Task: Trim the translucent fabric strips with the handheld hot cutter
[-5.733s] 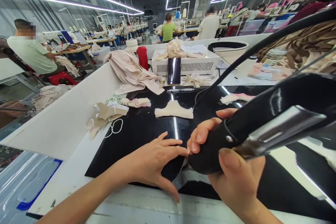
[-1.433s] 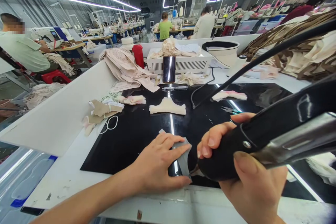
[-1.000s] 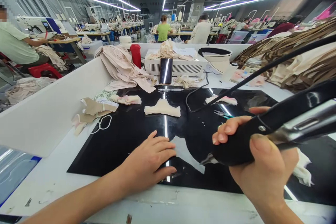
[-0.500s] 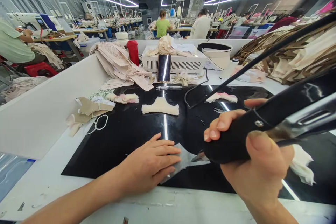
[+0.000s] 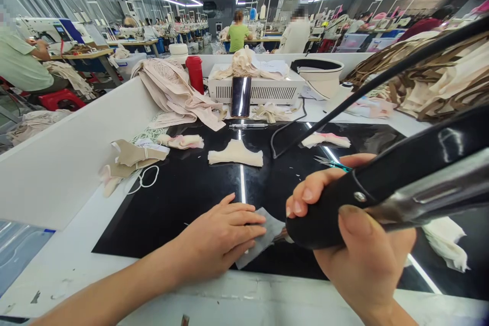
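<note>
At the left edge of the bench, against the white wall, lie tan fabric scraps with a white elastic loop just beside them. A beige cloth heap hangs over the far left corner, and a red bottle stands behind it.

The left hand lies flat, fingers spread and stretched out, near the front edge of the black mat. It closes on nothing; its fingertips press down the left part of a grey patch, which lies flat on the mat near that front edge, between the two hands.

Further back on the mat lie a cream piece and a small pink-white bundle. A pen lies at the far edge of the mat, and a dark phone leans upright on a white box behind it.

The right hand is closed fully around the black handle of a tool, thumb on top and fingers curled under. The tip of the tool is at the right edge of the patch, but I cannot tell if it touches. A black cord goes from the mat up to the right. Small scissors lie just behind this hand. At the right edge lies a white rag, and a pile of brown and cream cloth stands at the far right corner.
</note>
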The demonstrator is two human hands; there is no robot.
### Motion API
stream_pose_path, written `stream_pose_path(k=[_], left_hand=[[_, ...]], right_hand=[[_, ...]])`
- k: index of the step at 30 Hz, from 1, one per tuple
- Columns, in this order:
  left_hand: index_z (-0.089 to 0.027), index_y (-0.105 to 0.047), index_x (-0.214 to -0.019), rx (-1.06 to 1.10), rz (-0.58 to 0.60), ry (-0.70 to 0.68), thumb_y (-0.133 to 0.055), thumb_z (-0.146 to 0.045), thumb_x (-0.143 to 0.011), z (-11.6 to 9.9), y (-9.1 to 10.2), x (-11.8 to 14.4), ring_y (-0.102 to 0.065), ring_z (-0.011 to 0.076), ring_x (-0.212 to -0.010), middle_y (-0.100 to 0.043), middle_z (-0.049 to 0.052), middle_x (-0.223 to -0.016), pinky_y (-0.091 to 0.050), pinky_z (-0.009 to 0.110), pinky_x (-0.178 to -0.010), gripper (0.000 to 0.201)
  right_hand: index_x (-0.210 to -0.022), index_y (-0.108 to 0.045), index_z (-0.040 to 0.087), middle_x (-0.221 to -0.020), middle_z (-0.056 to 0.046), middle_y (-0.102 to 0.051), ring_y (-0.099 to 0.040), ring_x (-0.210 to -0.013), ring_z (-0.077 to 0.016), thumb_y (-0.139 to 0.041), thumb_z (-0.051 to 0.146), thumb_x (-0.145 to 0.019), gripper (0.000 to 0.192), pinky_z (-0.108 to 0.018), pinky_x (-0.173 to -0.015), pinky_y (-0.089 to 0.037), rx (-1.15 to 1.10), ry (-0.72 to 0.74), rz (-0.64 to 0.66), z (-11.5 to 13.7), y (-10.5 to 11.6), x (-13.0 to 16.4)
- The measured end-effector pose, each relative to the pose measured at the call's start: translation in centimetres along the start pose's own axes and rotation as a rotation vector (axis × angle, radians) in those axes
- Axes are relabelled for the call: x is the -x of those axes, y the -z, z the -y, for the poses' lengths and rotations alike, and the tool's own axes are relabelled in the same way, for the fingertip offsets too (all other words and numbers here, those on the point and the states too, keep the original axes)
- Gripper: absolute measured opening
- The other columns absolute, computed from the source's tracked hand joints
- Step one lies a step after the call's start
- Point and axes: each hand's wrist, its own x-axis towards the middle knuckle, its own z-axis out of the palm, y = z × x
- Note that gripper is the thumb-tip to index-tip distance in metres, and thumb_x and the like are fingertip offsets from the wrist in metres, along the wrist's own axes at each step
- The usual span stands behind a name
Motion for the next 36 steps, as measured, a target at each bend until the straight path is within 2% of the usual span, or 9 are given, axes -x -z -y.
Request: stream_pose_path(k=[5, 11, 17, 23, 29, 36], left_hand=[[-0.023, -0.063, -0.151, 0.045, 0.06, 0.037, -0.061, -0.031, -0.11, -0.4, 0.9, -0.2, -0.05, 0.0316, -0.154, -0.066, 0.005, -0.155, -0.023, 0.067, -0.134, 0.042], [-0.025, -0.068, -0.147, 0.065, 0.14, 0.065, -0.074, -0.032, -0.101, -0.7, 1.7, -0.5, -0.047, 0.0372, -0.156, -0.064, 0.005, -0.157, -0.02, 0.075, -0.131, 0.046], [-0.027, -0.068, -0.147, 0.105, 0.136, 0.071, -0.079, -0.032, -0.096, -0.5, 1.7, -0.4, -0.046, 0.0375, -0.157, -0.063, 0.006, -0.158, -0.019, 0.073, -0.132, 0.052], [-0.03, -0.068, -0.147, 0.108, 0.109, 0.043, -0.078, -0.03, -0.096, -0.2, 1.7, -0.4, -0.047, 0.0368, -0.157, -0.063, 0.006, -0.158, -0.02, 0.072, -0.132, 0.052], [-0.035, -0.063, -0.152, 0.122, 0.1, 0.012, -0.079, -0.026, -0.095, -0.1, 1.8, -0.3, -0.046, 0.0362, -0.157, -0.062, 0.005, -0.159, -0.018, 0.071, -0.133, 0.06], [-0.031, -0.063, -0.15, 0.114, 0.15, 0.028, -0.079, -0.023, -0.095, -0.7, 2.2, -0.6, -0.042, 0.0347, -0.16, -0.061, 0.003, -0.161, -0.015, 0.073, -0.133, 0.058]], right_hand=[[-0.122, -0.065, 0.033, -0.081, 0.005, -0.07, -0.065, -0.063, -0.0172, -0.086, 0.041, -0.092, 0.037, -0.032, -0.055, -0.054, 0.023, 0.01, -0.017, -0.3, 0.2, -0.4], [-0.119, -0.065, 0.031, -0.079, 0.006, -0.07, -0.063, -0.06, -0.0166, -0.09, 0.044, -0.086, 0.044, -0.031, -0.057, -0.054, -0.015, -0.006, -0.083, -0.2, -0.1, -1.0], [-0.117, -0.065, 0.03, -0.079, 0.004, -0.07, -0.063, -0.062, -0.0162, -0.089, 0.045, -0.087, 0.041, -0.03, -0.058, -0.057, -0.065, -0.011, -0.029, 0.2, -0.9, -0.1], [-0.12, -0.064, 0.032, -0.081, 0.004, -0.069, -0.063, -0.066, -0.0167, -0.084, 0.042, -0.092, 0.036, -0.032, -0.062, -0.058, -0.025, -0.03, 0.004, -0.3, -0.7, 0.5], [-0.118, -0.065, 0.032, -0.079, 0.004, -0.065, -0.061, -0.063, -0.0165, -0.085, 0.045, -0.09, 0.037, -0.031, -0.057, -0.058, -0.04, -0.052, -0.026, 0.1, -1.2, 0.7], [-0.12, -0.063, 0.032, -0.075, 0.003, -0.064, -0.06, -0.059, -0.0168, -0.084, 0.048, -0.09, 0.04, -0.031, -0.054, -0.058, -0.058, -0.026, 0.026, 0.3, -2.0, 1.5]])
